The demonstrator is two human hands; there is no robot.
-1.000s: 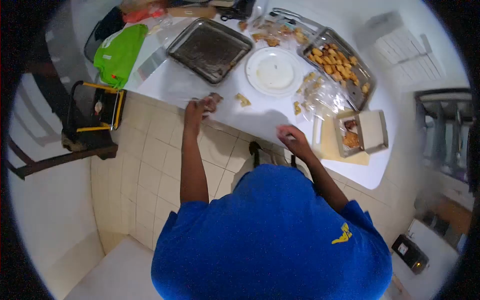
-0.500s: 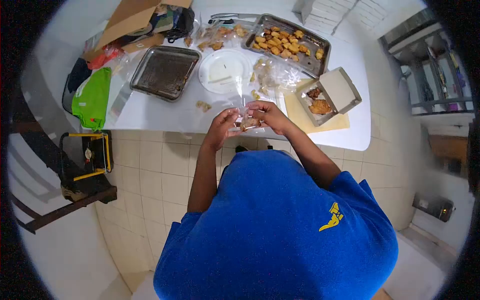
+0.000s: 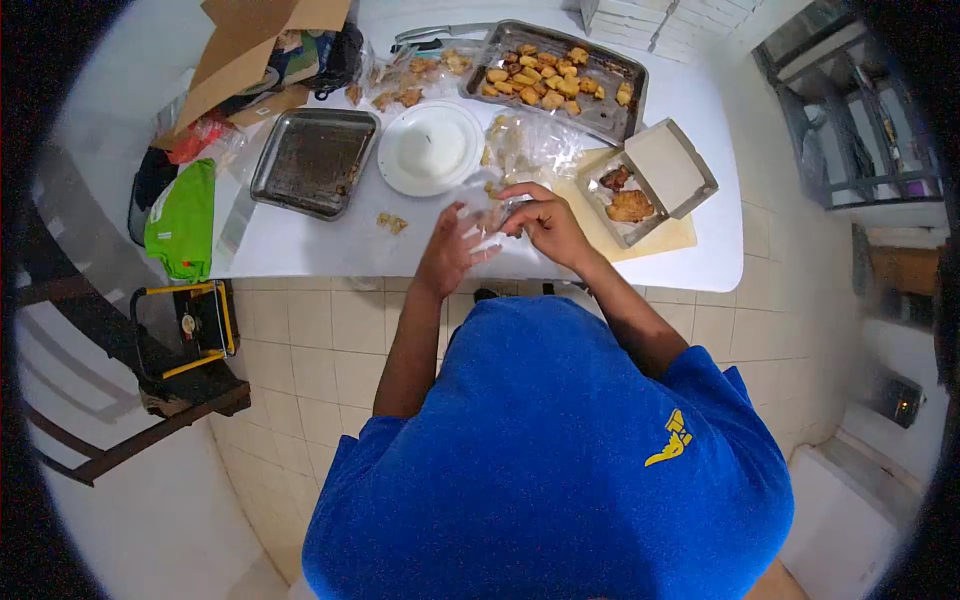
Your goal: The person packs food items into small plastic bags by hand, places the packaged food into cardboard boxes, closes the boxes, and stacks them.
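Near the front edge of the table, a small clear plastic bag (image 3: 484, 216) is between my two hands; its contents are hard to make out. My right hand (image 3: 550, 228) pinches the bag from the right, thumb and fingers curled in. On the other side, my left hand (image 3: 447, 252) has its fingers spread beside the bag. Just beyond are a white plate (image 3: 430, 150) and a heap of crumpled clear bags (image 3: 535, 145). To the right, an open cardboard box (image 3: 685, 180) holds browned food pieces (image 3: 630, 206).
A metal tray (image 3: 625, 105) of golden fried pieces (image 3: 540, 75) lies at the back, near a knife (image 3: 440, 32) and bagged food (image 3: 415, 75). Another dark tray (image 3: 315, 160) is left. A green bag (image 3: 182, 220) hangs at the left edge. White boxes (image 3: 660, 20) are stacked behind.
My left hand has loosened, its fingers now spread. My right hand has stayed at the bag and shifted slightly up and right. The camera view has shifted a little.
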